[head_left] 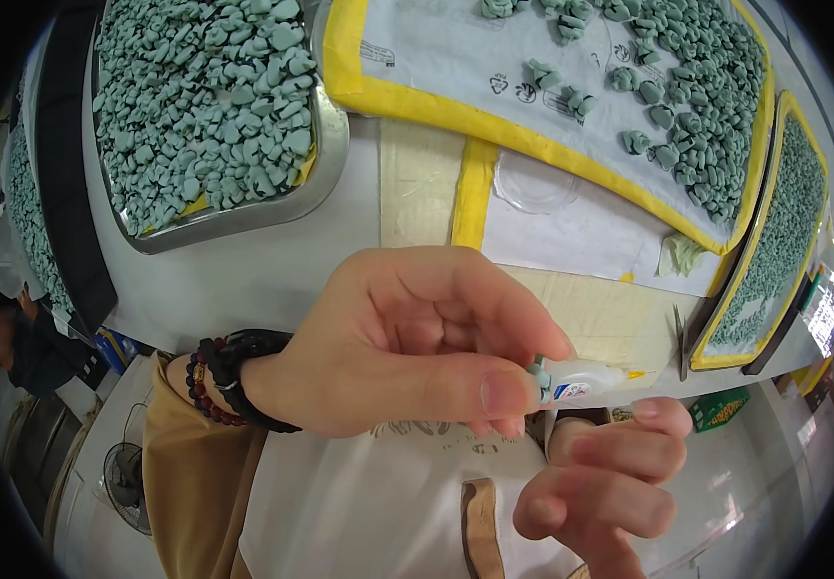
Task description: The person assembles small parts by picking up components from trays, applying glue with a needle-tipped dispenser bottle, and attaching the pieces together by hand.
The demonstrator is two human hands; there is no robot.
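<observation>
My left hand, with bracelets at its wrist, reaches in from the left at chest height. Its thumb and index finger pinch a small grey-green piece, mostly hidden behind the thumb tip. Below and to the right is my right hand, its fingers loosely bent and apart, with nothing visible in them. Just beyond the pinch, a small white squeeze bottle with a yellow tip lies near the table's edge. Grey-green bud-like clusters crowd the right side of a yellow-edged white sheet, and a few sit singly.
A metal tray heaped with loose grey-green pieces stands at the far left. To the right are another yellow-edged tray of small pieces, metal tweezers and a green box. A person is at the left rim, above a fan.
</observation>
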